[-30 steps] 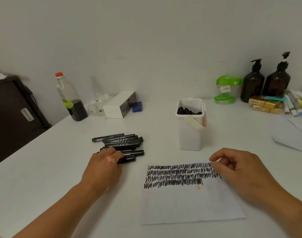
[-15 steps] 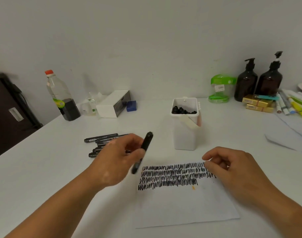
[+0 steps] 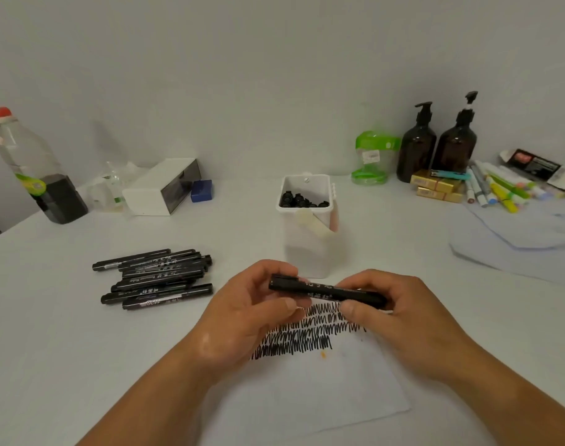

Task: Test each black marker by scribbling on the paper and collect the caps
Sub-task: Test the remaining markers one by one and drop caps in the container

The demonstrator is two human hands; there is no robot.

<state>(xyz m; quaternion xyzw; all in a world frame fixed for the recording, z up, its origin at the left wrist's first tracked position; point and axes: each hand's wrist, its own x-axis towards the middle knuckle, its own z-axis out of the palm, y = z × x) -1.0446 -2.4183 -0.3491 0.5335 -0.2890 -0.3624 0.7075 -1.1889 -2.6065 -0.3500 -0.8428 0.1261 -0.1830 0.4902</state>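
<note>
A black marker (image 3: 323,289) lies level between both hands, just above the paper (image 3: 310,391). My left hand (image 3: 245,310) pinches its left end and my right hand (image 3: 400,313) grips its right end. Rows of black scribble (image 3: 294,342) cover the paper's top part, partly hidden by my hands. A pile of several black markers (image 3: 155,278) rests on the table to the left. Behind the hands stands a white tub (image 3: 310,249) holding several black caps (image 3: 302,199).
On the white table at the back left are a bottle with dark liquid (image 3: 36,172), a white box (image 3: 162,186) and a blue block (image 3: 201,190). At the back right stand two brown pump bottles (image 3: 435,146), a green container (image 3: 372,156), gold boxes and coloured pens (image 3: 499,188).
My left hand lifted one marker out of the pile and carried it right over the paper. My right hand rose from the paper and took hold of its other end.
</note>
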